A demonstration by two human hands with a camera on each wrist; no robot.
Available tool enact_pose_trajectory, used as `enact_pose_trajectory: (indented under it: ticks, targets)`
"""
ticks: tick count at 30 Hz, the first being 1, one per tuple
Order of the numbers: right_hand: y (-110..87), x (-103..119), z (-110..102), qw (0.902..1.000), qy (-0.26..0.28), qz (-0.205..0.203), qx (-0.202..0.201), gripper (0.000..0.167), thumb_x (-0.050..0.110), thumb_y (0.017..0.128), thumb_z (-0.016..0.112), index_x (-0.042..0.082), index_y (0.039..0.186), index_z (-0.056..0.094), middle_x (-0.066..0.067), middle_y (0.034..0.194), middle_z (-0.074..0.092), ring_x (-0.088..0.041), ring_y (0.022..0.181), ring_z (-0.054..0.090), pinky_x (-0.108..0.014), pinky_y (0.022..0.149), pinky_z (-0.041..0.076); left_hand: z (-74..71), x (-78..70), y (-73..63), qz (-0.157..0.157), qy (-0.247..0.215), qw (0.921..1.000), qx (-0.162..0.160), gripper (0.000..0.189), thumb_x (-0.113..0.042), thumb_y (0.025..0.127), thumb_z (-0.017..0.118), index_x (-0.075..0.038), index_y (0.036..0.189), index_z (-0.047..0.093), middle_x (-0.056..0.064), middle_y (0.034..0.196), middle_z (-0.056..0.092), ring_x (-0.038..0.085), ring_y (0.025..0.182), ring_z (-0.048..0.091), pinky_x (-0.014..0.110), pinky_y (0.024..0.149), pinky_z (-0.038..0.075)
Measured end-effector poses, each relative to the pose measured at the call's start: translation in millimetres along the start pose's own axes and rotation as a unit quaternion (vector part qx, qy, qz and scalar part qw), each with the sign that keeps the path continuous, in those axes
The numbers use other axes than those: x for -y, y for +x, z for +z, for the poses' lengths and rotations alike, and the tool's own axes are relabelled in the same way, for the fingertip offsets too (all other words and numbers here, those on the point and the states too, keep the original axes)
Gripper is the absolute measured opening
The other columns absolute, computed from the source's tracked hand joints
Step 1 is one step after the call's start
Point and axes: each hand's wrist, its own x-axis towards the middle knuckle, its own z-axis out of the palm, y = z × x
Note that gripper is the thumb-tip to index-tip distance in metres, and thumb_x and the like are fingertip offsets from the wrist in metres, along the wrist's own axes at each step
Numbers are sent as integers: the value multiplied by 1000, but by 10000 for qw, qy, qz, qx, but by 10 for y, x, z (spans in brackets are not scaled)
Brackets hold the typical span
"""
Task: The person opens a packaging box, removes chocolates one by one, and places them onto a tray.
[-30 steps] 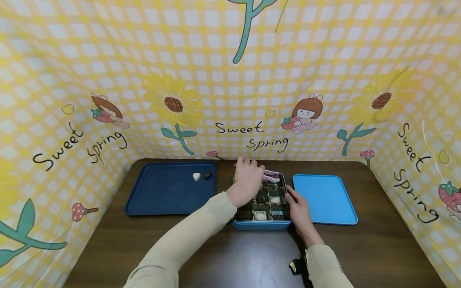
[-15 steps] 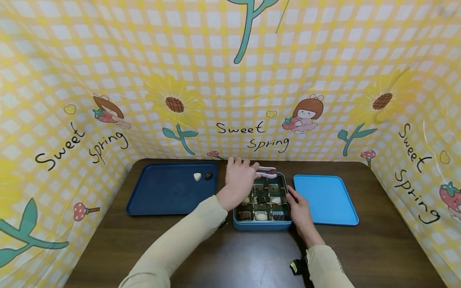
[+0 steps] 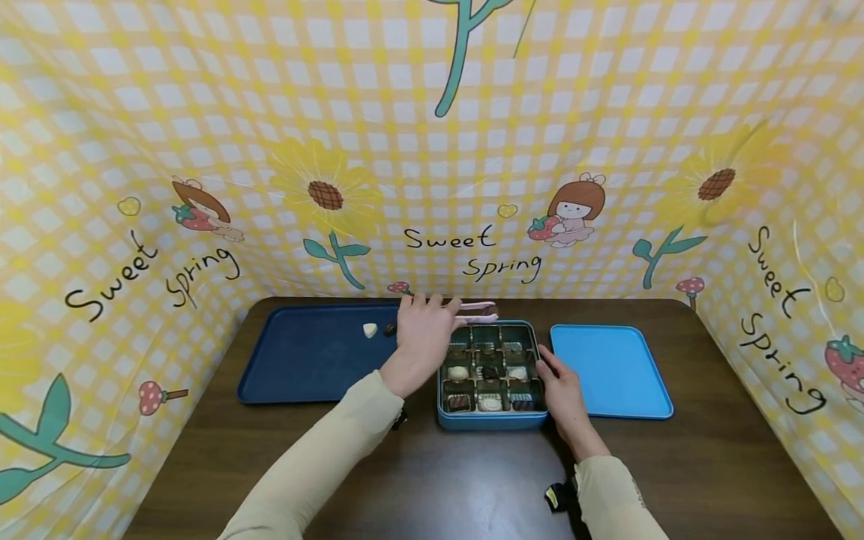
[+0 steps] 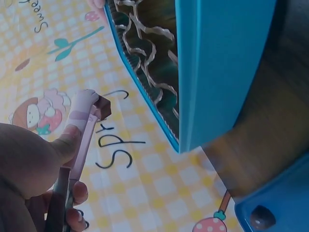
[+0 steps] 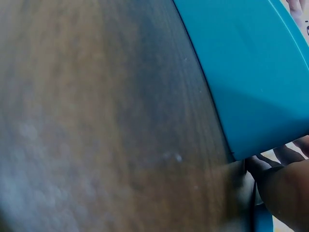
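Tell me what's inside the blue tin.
The tin has a grid of paper-lined cups. Several hold chocolates, dark and pale; some back cups look empty. The right hand rests on its right edge, hiding nothing inside.

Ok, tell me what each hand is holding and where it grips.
The left hand grips pink tongs along their arms; the tips pinch a brown chocolate. The right hand holds nothing, resting against the blue tin.

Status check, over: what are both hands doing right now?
Left hand grips pink tongs pinching a chocolate. Right hand rests against the blue tin. Nothing in the way.
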Motion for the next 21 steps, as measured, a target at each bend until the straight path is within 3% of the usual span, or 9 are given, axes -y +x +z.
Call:
enact_pose_trajectory:
  ticks: [8, 21]
  targets:
    - [-2, 0, 2, 10000, 21, 3, -21, 51, 24, 110, 44, 10, 158, 35, -17, 162, 31, -35, 150, 25, -53, 117, 27, -3, 160, -54, -168, -79, 9994, -303, 35, -54, 92, 63, -29, 113, 75, 2, 93, 72, 29, 86, 63, 42, 81, 46]
    - [13, -7, -8, 9999, 110, 42, -9, 50, 23, 110, 43, 11, 158, 35, -16, 162, 32, -34, 148, 30, -53, 117, 29, -36, 425, -234, -492, -303, 9969, -532, 38, -50, 88, 70, -28, 118, 76, 6, 98, 73, 31, 83, 61, 43, 74, 44]
